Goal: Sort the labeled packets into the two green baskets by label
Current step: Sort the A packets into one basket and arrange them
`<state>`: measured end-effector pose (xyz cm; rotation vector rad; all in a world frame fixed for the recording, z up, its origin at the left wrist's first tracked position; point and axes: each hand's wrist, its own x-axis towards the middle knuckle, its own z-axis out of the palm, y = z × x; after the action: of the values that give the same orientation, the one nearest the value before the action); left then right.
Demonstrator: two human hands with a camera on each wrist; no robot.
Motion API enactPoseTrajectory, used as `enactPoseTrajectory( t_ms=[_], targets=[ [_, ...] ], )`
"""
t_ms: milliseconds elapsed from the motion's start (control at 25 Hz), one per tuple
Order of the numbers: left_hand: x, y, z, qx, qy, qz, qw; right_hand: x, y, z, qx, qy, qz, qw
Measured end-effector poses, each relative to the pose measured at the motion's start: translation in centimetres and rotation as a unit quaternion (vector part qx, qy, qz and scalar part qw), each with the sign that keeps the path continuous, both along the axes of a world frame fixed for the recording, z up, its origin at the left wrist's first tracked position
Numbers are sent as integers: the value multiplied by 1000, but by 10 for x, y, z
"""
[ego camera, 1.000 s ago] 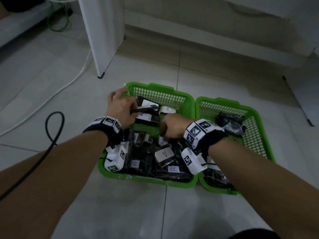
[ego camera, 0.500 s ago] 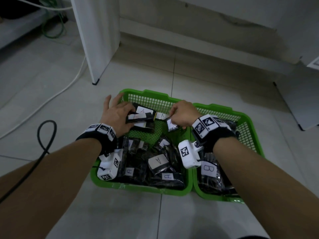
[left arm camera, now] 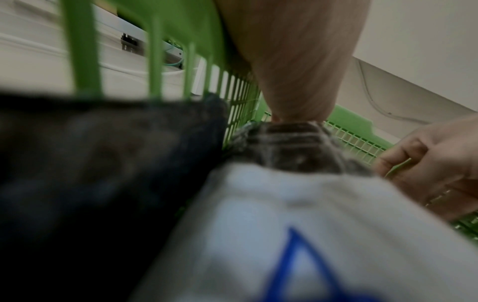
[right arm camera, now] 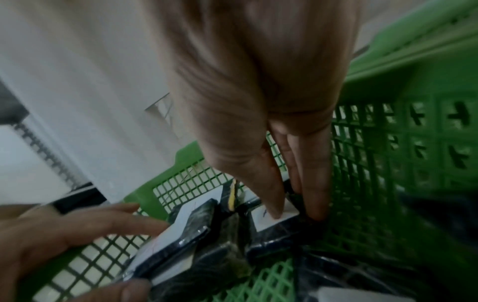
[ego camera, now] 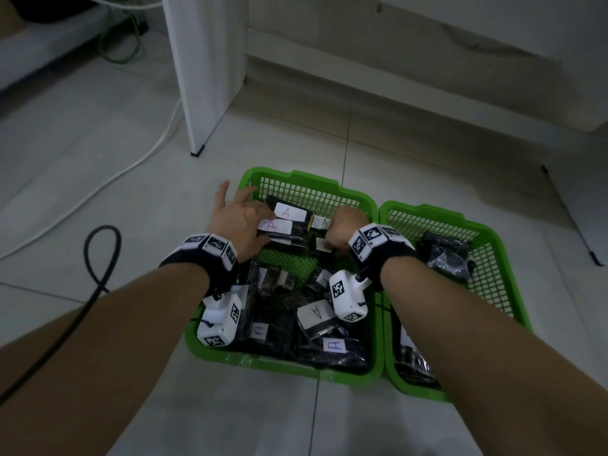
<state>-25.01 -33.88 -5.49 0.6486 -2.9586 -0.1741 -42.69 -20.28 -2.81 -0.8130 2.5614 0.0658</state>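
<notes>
We are working at the far end of the left green basket (ego camera: 296, 177), which is sitting on the floor. Our left hand (ego camera: 238, 222) is clasping a stack of A-labelled packets (ego camera: 283, 225) between thumb and fingers, probably steadying it as a neat row. Our right hand (ego camera: 343, 230) is pinching another A packet (ego camera: 324, 222) in a narrow grip just beside that stack, by the basket wall. Loose packets (ego camera: 316, 315) are crowding the near end, and the right basket (ego camera: 427, 212) is standing alongside.

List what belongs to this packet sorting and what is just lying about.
In hand: left hand gripping the stack of A packets; right hand pinching a single A packet; left basket.
Lying about: right basket, untouched; white cable; black cable.
</notes>
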Motion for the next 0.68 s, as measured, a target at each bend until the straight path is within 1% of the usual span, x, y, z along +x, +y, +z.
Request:
enactPoseTrajectory(
  t_ms=[80, 200, 280, 360, 480, 680],
  targets=[
    [-2, 0, 1, -3, -5, -1, 1000, -2, 1, -1, -26, -34, -20, 999],
    [-2, 1, 1, 0, 3, 0, 1000, 3, 5, 1, -47, -60, -1, 997],
    [-2, 1, 2, -1, 1, 0, 1000, 5, 6, 2, -37, -74, 16, 996],
    [-2, 1, 1, 0, 1, 0, 1000, -1, 2, 1, -19, -49, 24, 998],
    [-2, 0, 1, 4, -1, 0, 1000, -12, -4, 0, -9, -10, 4, 1000],
    [-1, 0, 0, 6, 2, -2, 1000, -2, 1, -9, -58, 7, -24, 998]
  ],
)
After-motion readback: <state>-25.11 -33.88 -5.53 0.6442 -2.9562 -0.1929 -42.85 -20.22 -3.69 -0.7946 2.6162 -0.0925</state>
